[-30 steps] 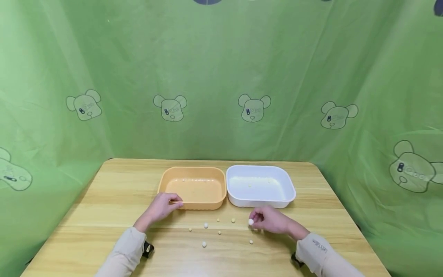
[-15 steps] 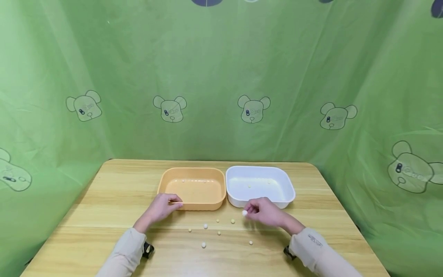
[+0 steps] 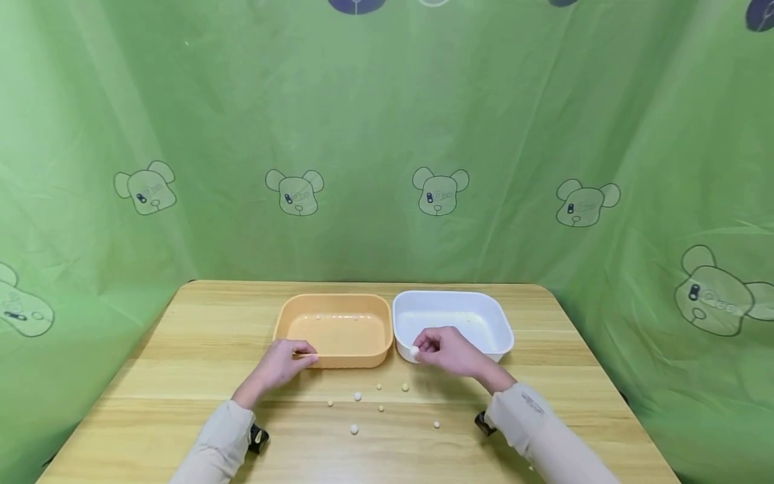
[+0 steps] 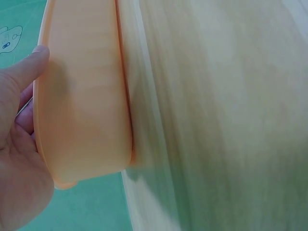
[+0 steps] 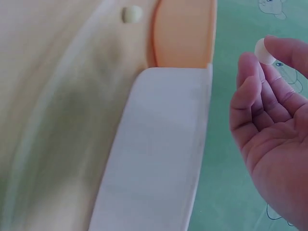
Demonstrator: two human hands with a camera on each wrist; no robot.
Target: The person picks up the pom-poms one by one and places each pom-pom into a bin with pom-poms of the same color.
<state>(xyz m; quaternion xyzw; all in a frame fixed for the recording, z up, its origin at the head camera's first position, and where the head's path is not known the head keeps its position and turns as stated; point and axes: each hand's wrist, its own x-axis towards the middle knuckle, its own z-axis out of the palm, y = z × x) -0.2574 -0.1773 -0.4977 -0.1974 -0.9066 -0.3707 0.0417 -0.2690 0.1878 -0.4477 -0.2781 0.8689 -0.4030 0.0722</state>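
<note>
My left hand (image 3: 281, 363) grips the near rim of an orange plastic tray (image 3: 357, 361) at its left part. In the left wrist view the thumb (image 4: 36, 62) lies on the rim and other fingers are behind the wall. My right hand (image 3: 450, 351) pinches a small white ball (image 5: 263, 52) between thumb and fingertips. It is raised above the near left corner of a white plastic tray (image 3: 459, 304), partly covering that tray in the head view. Two tiny pale balls lie inside the orange tray. A small yellowish ball (image 3: 468, 320) shows in the white one.
Several loose balls lie on the wooden table (image 3: 181, 363) in front of the trays, among them a white ball (image 3: 354, 429) and a yellow ball (image 3: 405, 387). The trays stand side by side. A green bear-print curtain (image 3: 363, 249) hangs around the table.
My right hand has lifted the white ball from low over the table, moving up and leftward to the white tray's near edge. The left hand stays on the orange rim.
</note>
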